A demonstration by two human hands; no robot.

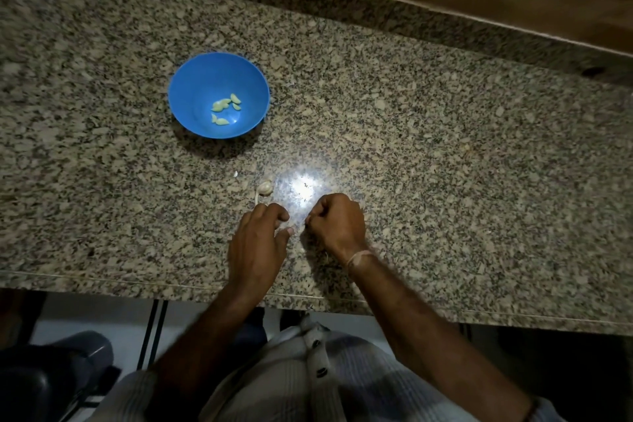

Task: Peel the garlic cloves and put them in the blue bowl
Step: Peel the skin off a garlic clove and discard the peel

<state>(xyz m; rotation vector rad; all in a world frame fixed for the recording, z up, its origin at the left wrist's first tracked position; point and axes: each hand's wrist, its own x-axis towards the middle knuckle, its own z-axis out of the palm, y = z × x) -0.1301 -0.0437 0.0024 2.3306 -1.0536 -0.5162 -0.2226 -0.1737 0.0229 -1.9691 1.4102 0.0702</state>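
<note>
Lying just beyond the left hand (260, 236), a garlic clove (264, 188) rests on the counter (445, 164), with the blue bowl (191, 79) farther off to the left. Both hands curl close together; the right hand (337, 223) perhaps pinches skin, too dim to tell.

On counter (445, 147): bowl (191, 79) with peeled cloves (226, 108). Near front edge: left hand (260, 240) and right hand (337, 226), close together, fingers curled, contents hidden. Just beyond left hand: garlic (264, 188).

Head camera, steeply down (near) onto countertop (428, 154)
</note>
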